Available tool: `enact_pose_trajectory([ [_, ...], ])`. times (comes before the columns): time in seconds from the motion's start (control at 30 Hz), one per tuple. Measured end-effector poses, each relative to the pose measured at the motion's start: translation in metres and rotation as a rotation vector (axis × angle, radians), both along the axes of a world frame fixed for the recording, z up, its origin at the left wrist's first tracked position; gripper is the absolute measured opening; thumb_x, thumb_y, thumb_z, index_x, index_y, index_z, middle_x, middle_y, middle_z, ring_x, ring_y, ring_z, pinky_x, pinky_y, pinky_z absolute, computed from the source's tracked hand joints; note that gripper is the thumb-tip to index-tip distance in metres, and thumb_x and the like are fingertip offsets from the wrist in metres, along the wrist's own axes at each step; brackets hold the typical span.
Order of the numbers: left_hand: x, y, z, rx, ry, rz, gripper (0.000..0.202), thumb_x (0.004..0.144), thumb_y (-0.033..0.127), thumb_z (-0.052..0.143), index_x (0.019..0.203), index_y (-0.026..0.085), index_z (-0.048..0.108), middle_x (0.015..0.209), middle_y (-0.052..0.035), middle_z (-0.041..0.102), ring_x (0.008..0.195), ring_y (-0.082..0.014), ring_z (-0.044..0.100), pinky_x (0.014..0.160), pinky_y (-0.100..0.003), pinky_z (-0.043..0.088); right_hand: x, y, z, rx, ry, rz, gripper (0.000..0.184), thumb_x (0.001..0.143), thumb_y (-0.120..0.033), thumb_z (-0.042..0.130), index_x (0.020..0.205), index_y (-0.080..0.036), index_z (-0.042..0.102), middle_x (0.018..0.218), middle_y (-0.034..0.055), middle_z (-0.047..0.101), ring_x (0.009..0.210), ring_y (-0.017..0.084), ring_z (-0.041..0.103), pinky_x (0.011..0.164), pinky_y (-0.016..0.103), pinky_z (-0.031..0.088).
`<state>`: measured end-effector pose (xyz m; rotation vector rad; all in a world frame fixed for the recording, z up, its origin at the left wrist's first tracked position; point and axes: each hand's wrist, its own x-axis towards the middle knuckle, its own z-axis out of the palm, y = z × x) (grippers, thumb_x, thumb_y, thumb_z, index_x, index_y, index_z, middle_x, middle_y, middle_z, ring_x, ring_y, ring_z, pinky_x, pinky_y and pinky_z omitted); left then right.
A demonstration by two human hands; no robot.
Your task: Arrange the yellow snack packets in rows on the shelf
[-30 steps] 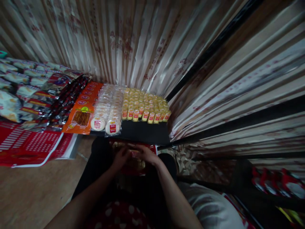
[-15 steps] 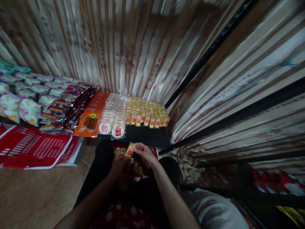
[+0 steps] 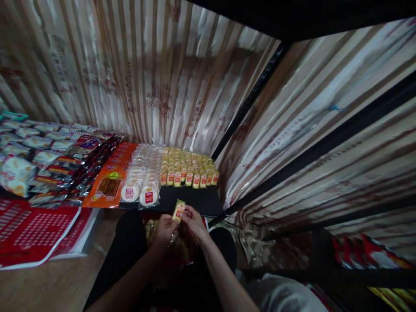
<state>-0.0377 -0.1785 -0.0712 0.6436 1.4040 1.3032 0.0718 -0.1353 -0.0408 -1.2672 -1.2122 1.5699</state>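
Note:
A small yellow-wrapped snack (image 3: 178, 209) with a red and white label is between my two hands, slanted, in front of the black shelf's edge. My right hand (image 3: 194, 222) pinches it from the right side. The fingers of my left hand (image 3: 165, 230) close on its lower left end. Under my hands, a red container (image 3: 183, 261) sits between my knees with more yellow-wrapped pieces (image 3: 177, 246) in it, mostly in shadow. Beyond them, rows of the same small snacks (image 3: 189, 178) stand upright on the black shelf (image 3: 195, 199).
Clear packets of round white crackers (image 3: 149, 197) and an orange snack bag (image 3: 108, 184) lie left of the yellow rows. Farther left are dark packets (image 3: 61, 173) and a red basket (image 3: 35, 229). A black pole (image 3: 247, 108) slants before a striped curtain (image 3: 156, 78).
My view has shifted, so the shelf sits lower and farther left. Both hands have moved toward the shelf with the snack, whose top now overlaps the shelf's front part.

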Motion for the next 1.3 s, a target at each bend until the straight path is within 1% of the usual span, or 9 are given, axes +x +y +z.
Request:
enact_pose_trajectory([
  [0.13,0.003,0.016,0.014,0.062,0.295,0.001,0.029,0.065,0.035,0.059,0.086,0.016,0.054,0.079,-0.0035,0.061,0.057,-0.0119,0.056,0.061,-0.028,0.049,0.012,0.020,0.005,0.074,-0.023,-0.038,0.044,0.060,-0.040,0.070,0.098,-0.020,0.059,0.083,0.0033,0.067,0.076,0.018,0.063,0.072,0.031,0.049],
  [0.27,0.007,0.032,0.025,0.211,0.580,-0.027,0.029,0.074,0.024,0.046,0.101,0.016,0.056,0.098,-0.0073,0.057,0.058,-0.0107,0.055,0.069,-0.032,0.050,0.017,0.048,0.005,0.170,-0.098,-0.085,0.039,0.063,-0.036,0.066,0.097,-0.021,0.059,0.080,0.0022,0.066,0.076,0.018,0.062,0.073,0.030,0.049],
  [0.4,0.015,0.051,0.022,0.355,0.684,-0.098,0.037,0.074,0.012,0.039,0.107,0.015,0.054,0.113,-0.0119,0.054,0.084,-0.0158,0.060,0.086,-0.035,0.048,0.011,0.075,0.001,0.247,-0.263,-0.205,0.040,0.068,-0.030,0.059,0.105,-0.018,0.058,0.084,0.0033,0.063,0.076,0.016,0.060,0.074,0.028,0.049],
  [0.53,0.018,0.073,0.014,0.406,0.704,-0.185,0.049,0.072,0.007,0.038,0.120,0.015,0.048,0.129,-0.0118,0.047,0.109,-0.0182,0.053,0.098,-0.036,0.043,0.000,0.098,-0.001,0.360,-0.422,-0.269,0.040,0.073,-0.027,0.055,0.111,-0.018,0.057,0.097,0.0066,0.061,0.082,0.016,0.058,0.078,0.028,0.049],
  [0.7,0.013,0.092,0.008,0.376,0.774,-0.218,0.056,0.069,0.006,0.039,0.125,0.013,0.047,0.134,-0.0108,0.045,0.127,-0.0192,0.039,0.109,-0.037,0.030,-0.009,0.113,-0.001,0.417,-0.468,-0.276,0.041,0.076,-0.028,0.052,0.115,-0.017,0.052,0.099,0.0073,0.062,0.082,0.017,0.060,0.073,0.028,0.050],
  [0.87,0.009,0.102,0.003,0.336,0.820,-0.260,0.058,0.069,0.005,0.038,0.126,0.008,0.046,0.135,-0.0137,0.045,0.128,-0.0201,0.038,0.110,-0.036,0.029,-0.014,0.117,0.001,0.415,-0.590,-0.309,0.026,0.078,-0.028,0.051,0.103,-0.019,0.051,0.096,0.0058,0.062,0.084,0.017,0.060,0.077,0.028,0.048],
  [1.03,0.008,0.105,-0.002,0.329,0.846,-0.251,0.059,0.067,0.004,0.037,0.126,0.007,0.047,0.134,-0.0150,0.046,0.127,-0.0213,0.039,0.109,-0.037,0.029,-0.016,0.117,-0.007,0.508,-0.657,-0.292,0.012,0.081,-0.027,0.047,0.089,-0.020,0.051,0.090,0.0053,0.058,0.082,0.017,0.057,0.079,0.029,0.046],
  [1.17,0.009,0.105,-0.004,0.332,0.926,-0.254,0.059,0.070,0.006,0.035,0.127,0.007,0.046,0.134,-0.0144,0.047,0.127,-0.0208,0.039,0.109,-0.037,0.029,-0.015,0.114,-0.015,0.554,-0.644,-0.307,0.016,0.082,-0.025,0.045,0.095,-0.019,0.051,0.097,0.0088,0.053,0.088,0.018,0.054,0.076,0.028,0.048],
  [1.3,0.010,0.107,0.000,0.352,1.000,-0.260,0.058,0.071,0.006,0.034,0.127,0.009,0.046,0.134,-0.0133,0.048,0.127,-0.0202,0.040,0.108,-0.037,0.030,-0.013,0.110,-0.022,0.615,-0.649,-0.282,0.019,0.082,-0.023,0.042,0.098,-0.018,0.053,0.100,0.0094,0.052,0.091,0.018,0.053,0.082,0.031,0.046],
])
